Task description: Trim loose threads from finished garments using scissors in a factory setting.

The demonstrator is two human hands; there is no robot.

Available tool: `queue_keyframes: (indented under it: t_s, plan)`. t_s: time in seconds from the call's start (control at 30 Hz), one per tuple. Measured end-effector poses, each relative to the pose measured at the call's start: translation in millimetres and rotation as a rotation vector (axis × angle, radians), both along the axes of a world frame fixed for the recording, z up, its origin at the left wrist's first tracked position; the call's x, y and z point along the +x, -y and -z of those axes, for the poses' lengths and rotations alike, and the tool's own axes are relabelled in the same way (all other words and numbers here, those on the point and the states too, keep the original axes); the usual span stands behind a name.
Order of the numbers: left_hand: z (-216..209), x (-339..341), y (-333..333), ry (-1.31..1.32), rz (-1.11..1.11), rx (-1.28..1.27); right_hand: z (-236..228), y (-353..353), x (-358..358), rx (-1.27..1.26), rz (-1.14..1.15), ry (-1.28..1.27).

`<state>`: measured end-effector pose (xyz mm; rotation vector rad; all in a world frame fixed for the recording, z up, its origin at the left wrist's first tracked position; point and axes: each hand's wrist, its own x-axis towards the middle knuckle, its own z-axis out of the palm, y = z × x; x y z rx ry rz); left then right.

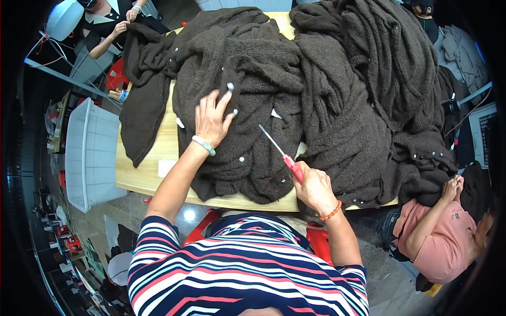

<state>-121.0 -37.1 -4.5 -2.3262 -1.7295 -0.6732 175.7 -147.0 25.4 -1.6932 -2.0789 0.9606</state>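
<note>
A heap of dark brown knitted garments (247,58) with small shiny buttons (241,158) covers most of the wooden table (134,176) before me. My left hand (212,117) lies on the knit with its fingers apart, slightly blurred. Shiny buttons (230,87) sit beside its fingertips. In my right hand (315,189), near the table's front edge, is a red-handled tool (291,166) with a long thin metal blade. Its tip points away and to the left, over the knit. A white tag (275,113) shows on the fabric beyond the tip.
A white plastic bin (89,152) stands left of the table. Across the table at far left, a person's hands (126,21) hold a brown knit piece (142,100). At right, another person in a pink top (440,231) handles more brown knit. A white paper (166,168) lies at the left front.
</note>
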Motion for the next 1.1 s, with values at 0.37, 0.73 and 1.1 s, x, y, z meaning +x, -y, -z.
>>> queue_keyframes:
  t_s: [0.37,0.73,1.1]
  plan:
    - [59,-22,8,1.031,0.034,-0.343,-15,-15,-34,0.063,-0.262,0.06]
    - [50,-37,-3,1.539,0.076,-0.579,-18,-39,-32,0.034,-0.178,0.052]
    - [43,-7,-8,0.66,0.006,-0.358,-16,-34,-18,-0.04,-0.245,0.092]
